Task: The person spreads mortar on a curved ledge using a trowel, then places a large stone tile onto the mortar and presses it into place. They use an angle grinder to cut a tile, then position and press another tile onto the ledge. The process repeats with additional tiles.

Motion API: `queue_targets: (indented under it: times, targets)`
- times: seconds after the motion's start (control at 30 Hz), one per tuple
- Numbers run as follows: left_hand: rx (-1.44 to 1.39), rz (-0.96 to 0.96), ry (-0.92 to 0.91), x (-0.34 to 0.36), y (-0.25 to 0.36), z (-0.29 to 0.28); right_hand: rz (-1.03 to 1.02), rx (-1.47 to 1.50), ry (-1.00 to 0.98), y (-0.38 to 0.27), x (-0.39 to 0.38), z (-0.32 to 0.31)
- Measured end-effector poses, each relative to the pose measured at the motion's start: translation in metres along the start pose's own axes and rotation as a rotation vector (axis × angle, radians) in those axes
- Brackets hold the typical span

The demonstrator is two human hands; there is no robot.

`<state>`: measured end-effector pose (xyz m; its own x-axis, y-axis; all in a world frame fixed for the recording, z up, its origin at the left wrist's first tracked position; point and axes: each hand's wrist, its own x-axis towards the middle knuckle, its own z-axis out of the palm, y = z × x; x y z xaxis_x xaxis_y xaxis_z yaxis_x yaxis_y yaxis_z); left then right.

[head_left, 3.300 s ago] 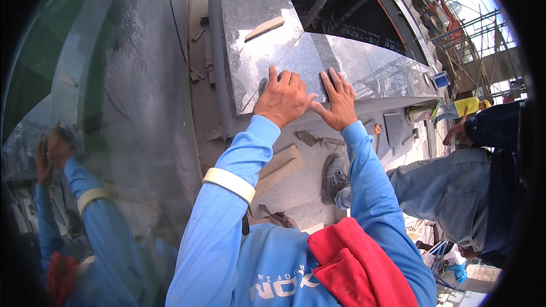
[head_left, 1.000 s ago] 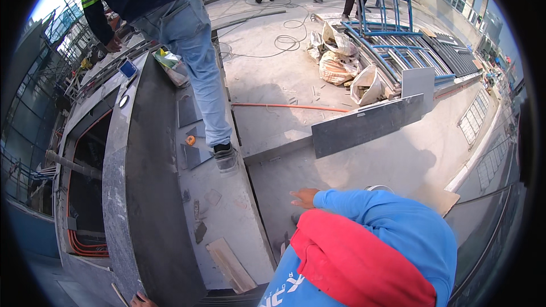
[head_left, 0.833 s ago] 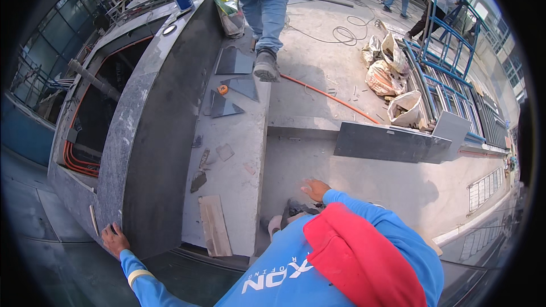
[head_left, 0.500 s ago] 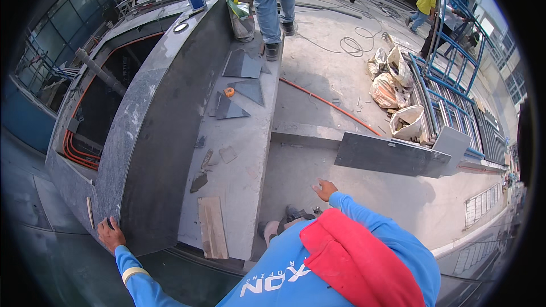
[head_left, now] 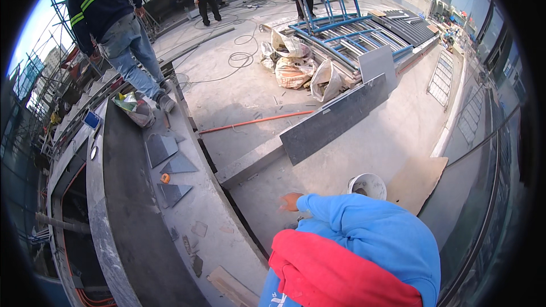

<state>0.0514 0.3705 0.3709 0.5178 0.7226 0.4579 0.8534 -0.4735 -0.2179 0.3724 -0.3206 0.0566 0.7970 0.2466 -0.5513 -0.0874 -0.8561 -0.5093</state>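
Observation:
My right hand (head_left: 290, 201) hangs in front of me at the end of a blue sleeve, over the concrete floor beside the low ledge. Motion smears its fingers, so their pose does not show, and I make out nothing in them. My left hand is out of the picture. A white bucket (head_left: 368, 185) stands just right of my right forearm. Left of the hand runs the concrete ledge (head_left: 211, 216), bearing dark triangular tile pieces (head_left: 178, 164), an orange tape measure (head_left: 165, 178) and a wooden board (head_left: 232, 287). The dark stone-clad wall (head_left: 128, 193) rises along its left side.
A long dark slab (head_left: 333, 118) leans across the low cross curb (head_left: 250, 162). Beyond it stand filled sacks (head_left: 294, 71) and stacked blue scaffold frames (head_left: 335, 31). A brown sheet (head_left: 418, 182) lies at right. A person (head_left: 122, 28) stands on the ledge; others are farther back.
The view has swung to the right, bringing the bucket and brown sheet into sight. My left hand, which rested on the wall's near end, has dropped out of view.

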Motion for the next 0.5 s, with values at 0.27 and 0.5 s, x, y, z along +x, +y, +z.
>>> queue_targets:
  times: [0.27,0.5]
  targets:
    - [0.003,0.007,0.001,0.006,0.011,-0.002,0.068,0.004,0.057,0.018,0.005,0.009]
    - [-0.027,0.018,0.022,0.004,0.009,-0.003,0.071,-0.024,-0.024,0.013,0.004,0.001]
